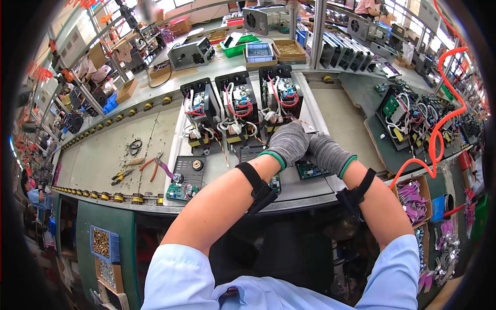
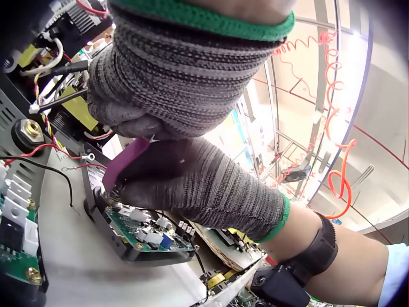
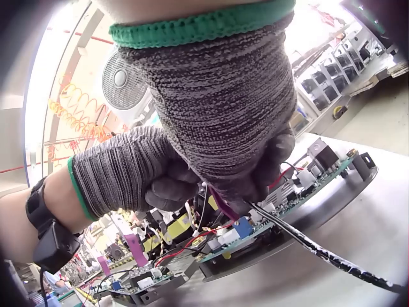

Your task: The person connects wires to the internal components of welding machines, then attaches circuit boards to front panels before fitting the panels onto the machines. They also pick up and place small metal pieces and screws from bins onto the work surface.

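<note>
Both hands wear grey knit gloves with green cuffs and meet at the front of the rightmost of three open black units (image 1: 281, 95). In the head view the left hand (image 1: 289, 143) is beside the right hand (image 1: 328, 153), above a panel with a green board (image 1: 310, 169). The left wrist view shows a purple strip (image 2: 124, 161) rising from this panel between the hands. The right hand (image 2: 208, 185) has its fingers curled round the strip. Curled fingers of the left hand (image 3: 137, 173) lie near a thin white wire; what they hold is hidden.
Pliers (image 1: 155, 166), cutters (image 1: 122, 176) and a coiled black cable (image 1: 135, 147) lie on the bench at left. More panels stand before the other units. A red coiled hose (image 1: 439, 134) hangs at right, near several wired units (image 1: 408, 116). Parts trays (image 1: 259, 52) stand behind.
</note>
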A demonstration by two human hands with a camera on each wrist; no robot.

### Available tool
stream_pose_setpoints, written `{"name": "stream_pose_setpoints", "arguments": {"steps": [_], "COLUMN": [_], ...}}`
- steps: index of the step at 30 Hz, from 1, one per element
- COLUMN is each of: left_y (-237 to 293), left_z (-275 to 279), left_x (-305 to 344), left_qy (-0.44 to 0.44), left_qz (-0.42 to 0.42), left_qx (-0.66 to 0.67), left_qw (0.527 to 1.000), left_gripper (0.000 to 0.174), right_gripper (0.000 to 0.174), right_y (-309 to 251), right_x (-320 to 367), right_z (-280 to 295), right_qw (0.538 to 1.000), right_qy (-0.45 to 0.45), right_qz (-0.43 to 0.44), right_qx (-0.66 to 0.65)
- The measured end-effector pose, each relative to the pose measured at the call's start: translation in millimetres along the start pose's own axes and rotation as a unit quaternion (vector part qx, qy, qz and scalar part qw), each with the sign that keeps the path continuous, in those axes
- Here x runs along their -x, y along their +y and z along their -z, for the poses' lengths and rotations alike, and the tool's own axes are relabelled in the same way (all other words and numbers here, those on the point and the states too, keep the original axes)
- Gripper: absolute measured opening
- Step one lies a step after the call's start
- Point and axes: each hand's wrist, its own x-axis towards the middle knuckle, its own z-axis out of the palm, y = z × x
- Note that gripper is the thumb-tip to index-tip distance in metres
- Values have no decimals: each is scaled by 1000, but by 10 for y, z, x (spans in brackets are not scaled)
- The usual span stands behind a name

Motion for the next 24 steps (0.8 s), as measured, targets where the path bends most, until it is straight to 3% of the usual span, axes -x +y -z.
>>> {"name": "stream_pose_setpoints", "arguments": {"steps": [6,11,15,21,24], "left_y": [-72,-51,-24,-19,-34], "left_z": [-39,21,-1,-21,-12], "left_x": [-33,21,8,15,10], "left_qy": [21,15,16,4,10], "left_qz": [-18,-6,-2,-8,-1], "left_qx": [10,15,3,6,4], "left_qw": [1000,1000,1000,1000,1000], "left_gripper": [31,32,32,31,31], "right_gripper": [35,42,44,38,37], "right_y": [84,-106,-141,25,-109], "right_x": [-49,-8,48,40,25], "right_z": [-59,130,187,-22,117], "right_qw": [999,997,996,997,1000], "right_qy": [4,-30,-31,57,3], "right_qz": [47,-35,-52,28,-10], "right_qx": [4,64,66,-37,26]}}
